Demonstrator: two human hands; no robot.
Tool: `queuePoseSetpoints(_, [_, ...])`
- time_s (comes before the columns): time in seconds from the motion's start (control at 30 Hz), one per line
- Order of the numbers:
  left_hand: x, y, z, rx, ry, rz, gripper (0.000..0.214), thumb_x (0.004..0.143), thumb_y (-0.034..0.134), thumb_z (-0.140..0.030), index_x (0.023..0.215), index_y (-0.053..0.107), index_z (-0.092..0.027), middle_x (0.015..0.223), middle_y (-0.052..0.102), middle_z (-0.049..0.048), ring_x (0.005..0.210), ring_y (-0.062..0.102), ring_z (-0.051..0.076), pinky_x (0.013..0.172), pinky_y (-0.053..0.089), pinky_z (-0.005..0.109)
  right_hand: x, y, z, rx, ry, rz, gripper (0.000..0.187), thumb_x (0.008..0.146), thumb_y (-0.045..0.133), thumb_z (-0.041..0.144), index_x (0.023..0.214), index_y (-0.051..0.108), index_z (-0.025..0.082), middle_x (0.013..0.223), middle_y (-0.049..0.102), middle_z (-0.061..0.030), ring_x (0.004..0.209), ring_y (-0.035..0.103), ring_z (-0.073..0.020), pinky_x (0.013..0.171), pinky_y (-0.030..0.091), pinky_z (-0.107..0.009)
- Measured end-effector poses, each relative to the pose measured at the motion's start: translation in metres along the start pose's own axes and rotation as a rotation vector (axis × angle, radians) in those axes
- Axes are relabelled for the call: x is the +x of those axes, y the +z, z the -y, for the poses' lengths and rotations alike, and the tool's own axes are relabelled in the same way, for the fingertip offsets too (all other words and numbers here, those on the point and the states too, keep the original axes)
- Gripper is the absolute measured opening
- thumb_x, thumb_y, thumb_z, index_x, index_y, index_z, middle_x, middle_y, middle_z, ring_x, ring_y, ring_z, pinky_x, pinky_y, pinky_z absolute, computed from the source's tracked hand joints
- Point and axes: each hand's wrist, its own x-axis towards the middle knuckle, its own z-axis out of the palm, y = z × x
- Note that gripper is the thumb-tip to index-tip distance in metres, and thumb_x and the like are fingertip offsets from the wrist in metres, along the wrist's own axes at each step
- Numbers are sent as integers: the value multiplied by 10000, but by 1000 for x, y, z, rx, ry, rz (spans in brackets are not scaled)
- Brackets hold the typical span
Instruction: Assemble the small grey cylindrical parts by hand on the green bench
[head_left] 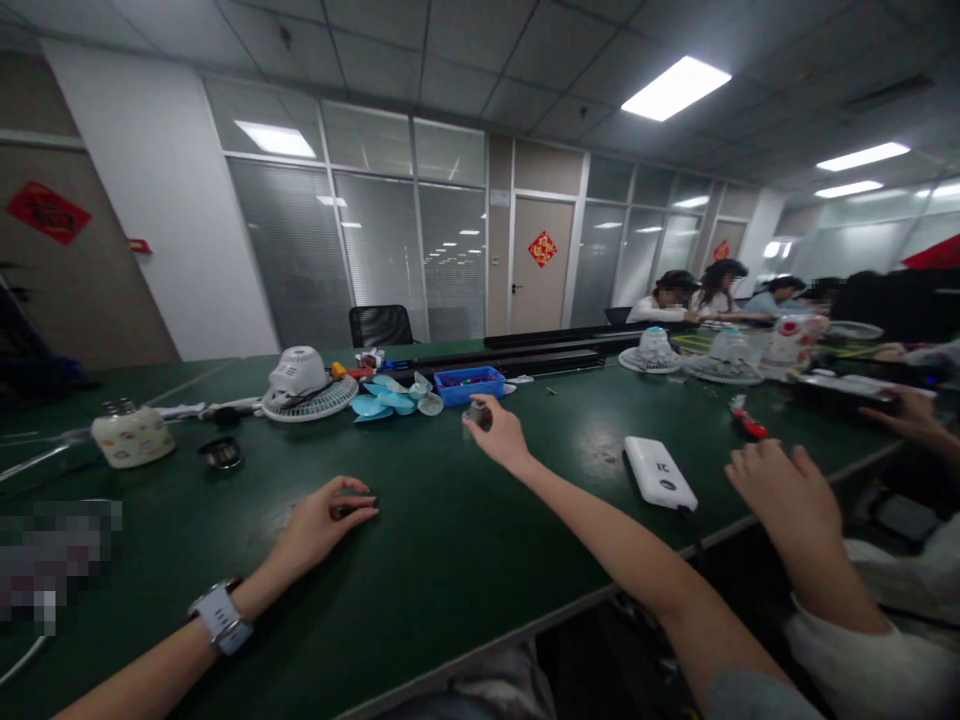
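Note:
My left hand (322, 520) rests on the green table (450, 560), a white watch on its wrist. Its thumb and fingers pinch a small dark part (352, 507) against the tabletop. My right hand (496, 432) is stretched far forward over the table, fingers closed round a small grey cylindrical part (475, 412). Just beyond it sit a blue tray (469, 384) of small parts and light-blue fan blades (394, 397). A white fan housing with its grille (306, 385) lies to the left of them.
A white power bank (660, 472) lies near the table's right edge. Another person's hand (784, 490) rests beside it. A red-handled screwdriver (748, 420), a cream bottle (132, 434) and a dark ring (221, 453) lie about. More fans and seated people are at far right.

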Motion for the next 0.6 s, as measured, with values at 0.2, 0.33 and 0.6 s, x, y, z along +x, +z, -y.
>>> queuePoseSetpoints(0.2, [-5,-1,-5,-16,-18,-28,562,641,692,-620,1022,578,-223,1020,751,78,824,699,258,781,516,385,21,-6,-63,-290,268,21,409,849,622,323,1226,492,229,1037,688,-84,936,662,-244,840,477,-350])
queuePoseSetpoints(0.33, [-2,0,2,-45,-18,-20,595,633,688,-642,1035,596,-214,1049,741,82,859,700,254,781,537,377,14,0,-70,-348,286,107,405,857,617,338,1220,481,221,1058,681,-99,967,655,-247,833,471,-340])
queuePoseSetpoints(0.6, [-53,-11,-54,50,259,-282,451,693,689,-574,999,668,-242,1057,712,63,926,669,264,778,558,369,4,2,-41,-445,158,-52,727,797,653,244,1424,299,144,1383,460,-204,1236,493,-297,1031,346,-463])
